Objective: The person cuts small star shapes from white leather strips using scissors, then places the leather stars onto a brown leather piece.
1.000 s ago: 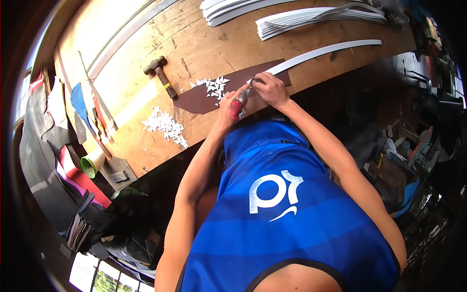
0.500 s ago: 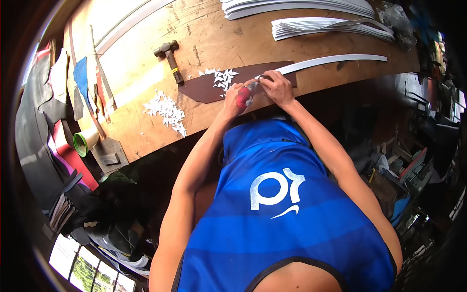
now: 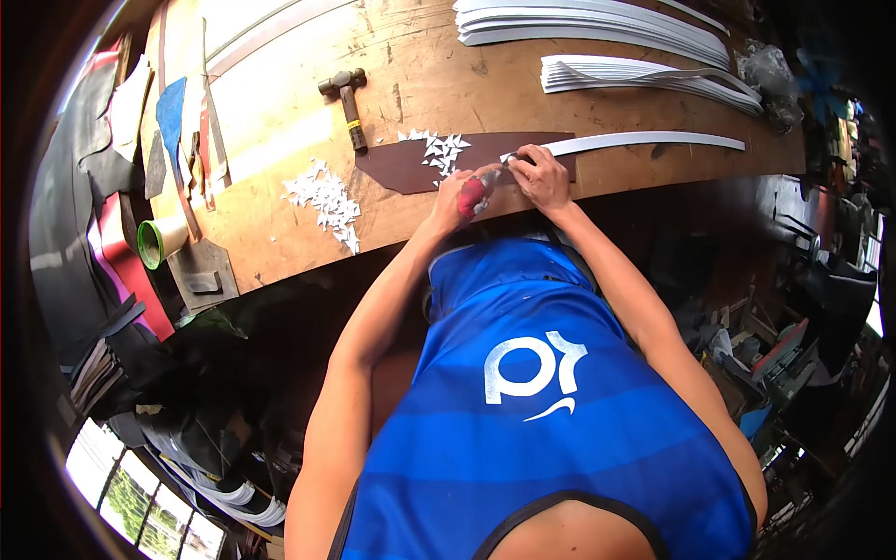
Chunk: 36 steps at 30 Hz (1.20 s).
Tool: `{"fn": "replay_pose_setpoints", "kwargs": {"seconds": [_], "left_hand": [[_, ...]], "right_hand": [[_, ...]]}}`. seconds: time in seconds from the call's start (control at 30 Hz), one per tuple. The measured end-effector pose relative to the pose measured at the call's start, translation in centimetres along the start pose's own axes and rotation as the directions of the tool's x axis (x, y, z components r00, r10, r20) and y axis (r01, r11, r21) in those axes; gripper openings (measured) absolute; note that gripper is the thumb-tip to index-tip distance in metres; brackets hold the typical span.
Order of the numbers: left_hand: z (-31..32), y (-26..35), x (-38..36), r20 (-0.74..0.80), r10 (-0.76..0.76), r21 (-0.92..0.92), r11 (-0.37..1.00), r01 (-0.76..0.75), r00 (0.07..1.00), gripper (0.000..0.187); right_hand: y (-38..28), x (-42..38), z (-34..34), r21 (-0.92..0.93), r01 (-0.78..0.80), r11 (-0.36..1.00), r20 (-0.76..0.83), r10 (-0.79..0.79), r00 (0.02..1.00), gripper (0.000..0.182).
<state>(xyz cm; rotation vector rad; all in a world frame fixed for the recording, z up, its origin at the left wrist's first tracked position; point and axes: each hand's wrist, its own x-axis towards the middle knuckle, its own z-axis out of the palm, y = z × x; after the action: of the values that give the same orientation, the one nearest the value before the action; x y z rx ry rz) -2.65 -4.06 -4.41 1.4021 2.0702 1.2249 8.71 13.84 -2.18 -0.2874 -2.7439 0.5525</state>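
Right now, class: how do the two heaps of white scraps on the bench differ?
The near heap lies on bare wood, away from both hands; the far heap lies on the dark brown sheet, close to the left hand. The near heap is larger and stretches toward the bench edge; the far heap is smaller and tighter. Both are small, white, pointed offcuts.

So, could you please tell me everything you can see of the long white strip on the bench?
The white strip is long, thin, flat and gently curved, perhaps plastic or card. It lies along the wooden workbench near its front edge. Its near end rests on the dark brown mat, pressed down by the right hand.
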Motion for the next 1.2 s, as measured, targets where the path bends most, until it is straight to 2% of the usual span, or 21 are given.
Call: {"fn": "replay_pose_setpoints", "kwargs": {"seconds": [0.07,0.2,0.33,0.37,0.43,0.47,0.5,0.57,0.6,0.63,0.7,0.77,0.83,0.87,0.9,0.97,1.0,1.1,1.13,1.2], "left_hand": [[0.2,-0.6,0.2,0.091,-0.069,0.044,0.997,0.066,0.993,0.043],[-0.4,0.2,-1.0,-0.043,0.003,-0.034,0.999,-0.004,0.999,0.041],[-0.1,-1.1,-0.3,0.015,-0.042,0.06,0.997,0.041,0.999,0.035],[-0.1,-1.2,-0.4,-0.006,-0.098,-0.135,0.986,0.096,0.995,0.031],[-0.5,-0.9,-0.2,-0.023,-0.206,-0.506,0.847,0.166,0.978,0.024],[-0.2,-0.5,-0.1,-0.104,-0.204,-0.409,0.901,0.145,0.973,0.021],[-0.1,0.2,0.1,-0.184,-0.269,-0.519,0.843,0.139,0.945,0.019],[-0.9,1.4,-0.2,-0.291,-0.356,-0.442,0.873,0.206,0.888,0.019],[-1.0,1.9,-0.4,-0.22,-0.401,-0.404,0.867,0.291,0.889,0.02],[-0.5,2.2,-0.3,-0.235,-0.407,-0.402,0.868,0.293,0.883,0.02],[0.4,2.8,-0.1,-0.223,-0.324,-0.372,0.9,0.227,0.919,0.022],[0.8,2.9,0.3,-0.192,-0.343,-0.392,0.886,0.248,0.92,0.022],[1.1,2.6,1.0,-0.211,-0.284,-0.315,0.925,0.21,0.935,0.02],[1.1,2.5,1.1,-0.147,-0.354,-0.594,0.778,0.204,0.924,0.021],[0.7,2.8,1.3,-0.146,-0.362,-0.588,0.78,0.213,0.921,0.021],[-0.2,3.1,1.4,-0.034,-0.391,-0.313,0.878,0.362,0.92,0.022],[-0.5,3.0,1.6,-0.019,-0.346,-0.28,0.903,0.327,0.938,0.023],[-0.9,3.3,1.7,0.01,-0.337,-0.382,0.869,0.315,0.941,0.024],[-1.0,3.2,1.9,0.018,-0.314,-0.297,0.905,0.306,0.949,0.024],[-1.0,2.6,2.0,0.062,-0.336,-0.307,0.889,0.339,0.94,0.024]], "right_hand": [[-0.3,-0.1,0.0,-0.006,-0.009,1.0,0.009,0.009,1.0,0.005],[0.2,0.4,-0.2,-0.022,0.021,1.0,0.014,-0.021,1.0,0.005],[0.4,0.3,0.0,-0.013,0.046,0.999,0.012,-0.046,0.999,0.006],[0.4,0.3,-0.1,-0.005,0.055,0.998,0.013,-0.055,0.998,0.006],[0.8,0.5,-0.4,0.011,0.072,0.997,0.052,-0.073,0.996,0.005],[0.9,0.5,-0.5,0.015,0.078,0.997,0.056,-0.079,0.995,0.005],[1.1,0.6,-0.5,0.023,0.097,0.995,0.069,-0.098,0.993,0.006],[1.6,0.9,-0.7,0.033,0.125,0.992,0.081,-0.127,0.989,0.006],[1.8,1.0,-0.9,0.044,0.139,0.989,0.117,-0.143,0.983,0.006],[2.0,1.2,-1.1,0.057,0.157,0.986,0.153,-0.164,0.974,0.007],[2.9,1.9,-1.5,0.078,0.203,0.976,0.194,-0.214,0.957,0.009],[3.8,2.0,-1.4,0.158,0.244,0.957,0.222,-0.275,0.935,0.012],[4.4,2.1,-1.5,0.186,0.273,0.944,0.223,-0.311,0.924,0.017],[4.5,2.1,-1.4,0.173,0.301,0.938,0.223,-0.334,0.916,0.019],[4.5,2.2,-1.4,0.16,0.324,0.932,0.222,-0.354,0.909,0.02],[4.6,2.3,-1.3,0.179,0.321,0.93,0.242,-0.357,0.902,0.023],[4.6,2.5,-1.4,0.173,0.325,0.93,0.247,-0.361,0.899,0.022],[4.6,2.1,-1.1,0.174,0.299,0.938,0.251,-0.336,0.908,0.02],[4.6,2.0,-1.1,0.17,0.299,0.939,0.243,-0.334,0.911,0.019],[4.3,1.9,-1.1,0.158,0.29,0.944,0.239,-0.322,0.916,0.018]]}}
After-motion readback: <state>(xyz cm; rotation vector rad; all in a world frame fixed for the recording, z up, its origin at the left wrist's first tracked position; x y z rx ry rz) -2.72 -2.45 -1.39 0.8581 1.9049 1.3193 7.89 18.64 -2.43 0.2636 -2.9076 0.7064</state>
